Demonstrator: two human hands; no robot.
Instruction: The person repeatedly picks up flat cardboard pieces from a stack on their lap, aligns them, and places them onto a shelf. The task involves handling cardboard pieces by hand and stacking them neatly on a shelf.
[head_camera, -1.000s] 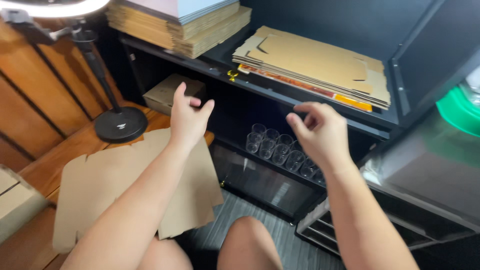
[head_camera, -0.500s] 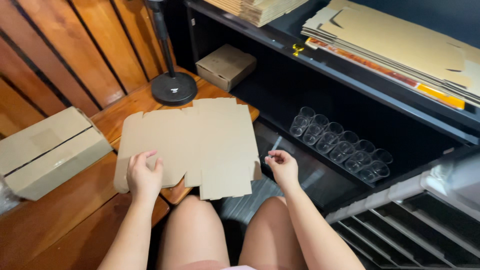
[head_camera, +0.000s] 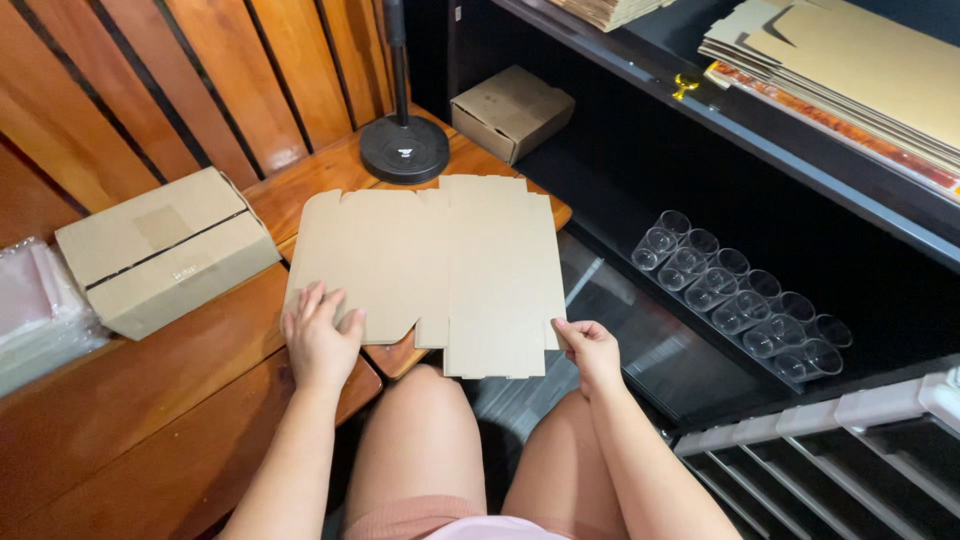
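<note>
A flat, unfolded cardboard box blank (head_camera: 440, 265) lies on the wooden table (head_camera: 120, 400), its near right part hanging over the edge above my knees. My left hand (head_camera: 320, 335) rests palm down on the blank's near left flap, fingers spread. At the near right corner, my right hand (head_camera: 588, 348) pinches the blank's edge between thumb and fingers.
A closed cardboard box (head_camera: 160, 250) sits left of the blank, with clear plastic bags (head_camera: 35, 310) beyond it. A black lamp stand base (head_camera: 404, 148) and a small box (head_camera: 512, 110) stand behind. Clear cups (head_camera: 740, 300) line a low shelf; flat cardboard stacks (head_camera: 850, 70) lie above.
My hands came down from the shelf to the cardboard blank. The view tilted down, and the blank now lies squarer in front of me with both hands on its near edge.
</note>
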